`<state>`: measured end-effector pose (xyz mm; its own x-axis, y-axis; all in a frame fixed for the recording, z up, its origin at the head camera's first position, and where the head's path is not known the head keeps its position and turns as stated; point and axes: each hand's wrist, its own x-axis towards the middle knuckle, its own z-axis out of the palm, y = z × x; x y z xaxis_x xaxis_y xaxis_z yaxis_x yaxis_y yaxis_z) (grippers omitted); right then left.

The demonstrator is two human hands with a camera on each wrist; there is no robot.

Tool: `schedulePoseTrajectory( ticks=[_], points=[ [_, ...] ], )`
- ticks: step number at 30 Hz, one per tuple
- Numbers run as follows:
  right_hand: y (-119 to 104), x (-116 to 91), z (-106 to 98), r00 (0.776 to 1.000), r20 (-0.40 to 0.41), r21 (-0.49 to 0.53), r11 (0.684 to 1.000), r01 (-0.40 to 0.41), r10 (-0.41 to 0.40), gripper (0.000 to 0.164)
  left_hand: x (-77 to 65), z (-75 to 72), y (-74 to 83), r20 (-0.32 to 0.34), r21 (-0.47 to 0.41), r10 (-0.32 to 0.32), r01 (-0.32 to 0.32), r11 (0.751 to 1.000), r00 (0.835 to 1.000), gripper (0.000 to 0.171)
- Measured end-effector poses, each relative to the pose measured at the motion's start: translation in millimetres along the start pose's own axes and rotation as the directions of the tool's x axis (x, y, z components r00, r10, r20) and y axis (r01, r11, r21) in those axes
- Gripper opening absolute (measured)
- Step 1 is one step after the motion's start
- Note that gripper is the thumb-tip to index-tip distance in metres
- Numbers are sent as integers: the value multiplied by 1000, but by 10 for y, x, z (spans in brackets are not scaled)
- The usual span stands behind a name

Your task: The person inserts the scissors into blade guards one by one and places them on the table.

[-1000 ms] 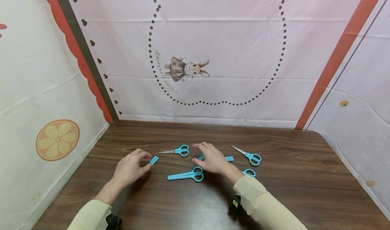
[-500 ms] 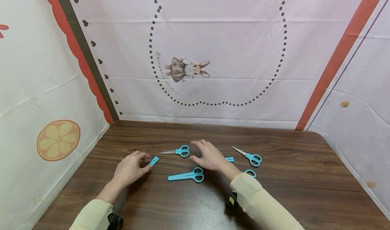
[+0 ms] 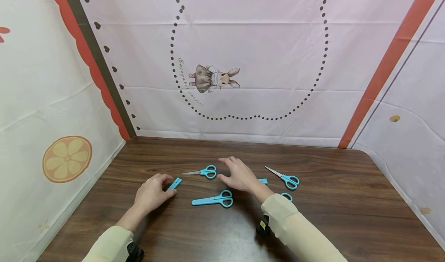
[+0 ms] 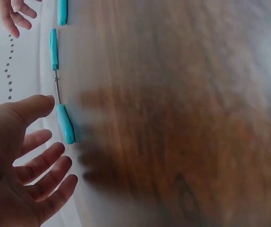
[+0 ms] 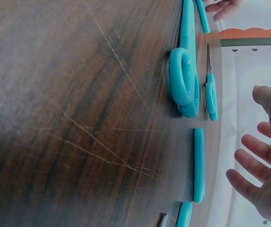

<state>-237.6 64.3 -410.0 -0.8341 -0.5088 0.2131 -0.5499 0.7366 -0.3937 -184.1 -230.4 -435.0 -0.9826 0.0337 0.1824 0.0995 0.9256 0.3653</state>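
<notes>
My left hand (image 3: 160,185) lies on the wooden table (image 3: 330,200), fingertips at a small blue blade cap (image 3: 174,184). In the left wrist view that hand (image 4: 41,142) is spread, and the cap (image 4: 65,124) lies just past the thumb, not gripped. My right hand (image 3: 233,173) hovers open over a second blue cap (image 3: 262,181), holding nothing; in the right wrist view its fingers (image 5: 256,158) are straight beside the cap (image 5: 199,163). Bare-bladed blue scissors (image 3: 203,172) lie between the hands. Capped scissors (image 3: 213,199) lie nearer me.
Another bare-bladed pair of scissors (image 3: 285,178) lies to the right, and a blue handle loop (image 3: 287,196) shows beside my right forearm. Printed cloth walls (image 3: 243,61) close the table at the back and both sides.
My right hand has drifted slightly back and left, covering more of the cap beneath it. My left hand has edged closer to its cap. The scissors have not moved.
</notes>
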Motion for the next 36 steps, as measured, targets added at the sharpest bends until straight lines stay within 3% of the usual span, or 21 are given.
schedulePoseTrajectory(
  ticks=[21, 36],
  points=[
    [-20, 85, 44, 1000, -5, 22, 1000, 5, -5, 51, 36, 2, 53, 72, 7, -110, 110, 994, 991, 28],
    [-43, 105, 85, 1000, 0, 30, 1000, -1, 1, 51, 58, 2, 49, 96, -6, -123, 125, 992, 988, 25]
  ],
)
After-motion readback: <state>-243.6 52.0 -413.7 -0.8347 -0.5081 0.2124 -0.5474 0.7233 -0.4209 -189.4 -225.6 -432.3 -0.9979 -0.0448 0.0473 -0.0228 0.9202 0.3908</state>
